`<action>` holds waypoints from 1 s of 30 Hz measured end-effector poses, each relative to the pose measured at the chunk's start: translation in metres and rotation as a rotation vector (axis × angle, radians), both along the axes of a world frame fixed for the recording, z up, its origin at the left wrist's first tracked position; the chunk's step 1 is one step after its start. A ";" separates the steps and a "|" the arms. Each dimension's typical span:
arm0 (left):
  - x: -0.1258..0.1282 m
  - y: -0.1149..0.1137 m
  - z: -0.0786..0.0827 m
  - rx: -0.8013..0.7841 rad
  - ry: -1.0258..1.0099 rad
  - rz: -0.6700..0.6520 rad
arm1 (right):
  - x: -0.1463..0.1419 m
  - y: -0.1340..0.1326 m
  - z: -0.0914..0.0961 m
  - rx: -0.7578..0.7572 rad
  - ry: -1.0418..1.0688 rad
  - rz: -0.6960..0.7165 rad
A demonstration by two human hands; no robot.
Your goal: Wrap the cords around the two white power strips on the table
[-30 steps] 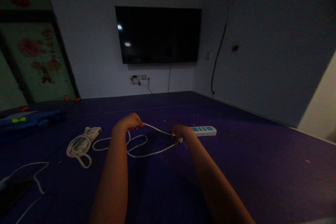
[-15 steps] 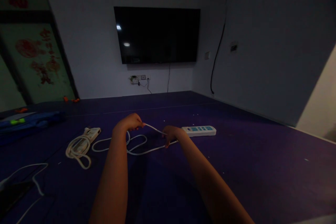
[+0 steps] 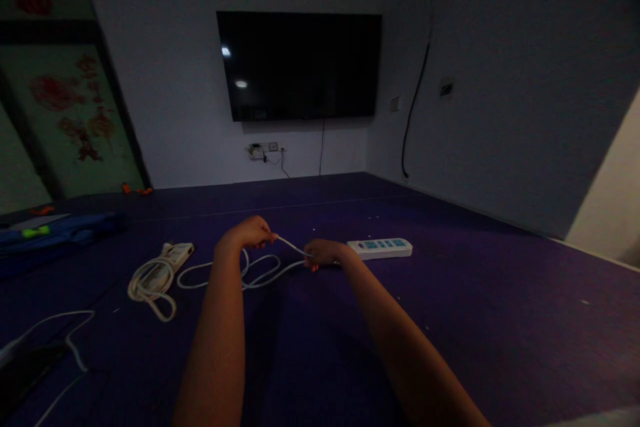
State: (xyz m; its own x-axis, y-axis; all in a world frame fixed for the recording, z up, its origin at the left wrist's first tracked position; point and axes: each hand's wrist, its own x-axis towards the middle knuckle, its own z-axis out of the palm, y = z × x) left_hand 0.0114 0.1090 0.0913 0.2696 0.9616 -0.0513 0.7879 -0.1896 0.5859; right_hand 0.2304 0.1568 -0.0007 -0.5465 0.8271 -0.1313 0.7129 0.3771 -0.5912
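Observation:
A white power strip (image 3: 385,254) with blue socket faces lies on the purple surface, just beyond my right hand. Its white cord (image 3: 291,245) runs in loose loops to the left. My left hand (image 3: 254,232) pinches the cord above the surface, fingers closed. My right hand (image 3: 321,252) is closed round the cord close to the strip, with the raised stretch and a lower stretch both meeting at its fingers. To the left of my left forearm lies a second power strip (image 3: 181,253), its own cord (image 3: 153,280) wound in a coil over it.
A thin white cable (image 3: 75,340) and a dark flat object (image 3: 30,373) lie at the near left. Blue cloth (image 3: 75,230) is heaped at the far left. A television (image 3: 303,67) hangs on the back wall. White specks dot the purple surface (image 3: 480,320).
My right hand has moved slightly left and its fingers have closed up, gathering the lower stretch of cord toward the raised one. My left hand has hardly moved.

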 end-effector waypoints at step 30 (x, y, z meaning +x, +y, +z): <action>-0.049 -0.016 0.006 0.591 -0.022 0.728 | 0.126 -0.025 0.061 0.253 2.003 -0.635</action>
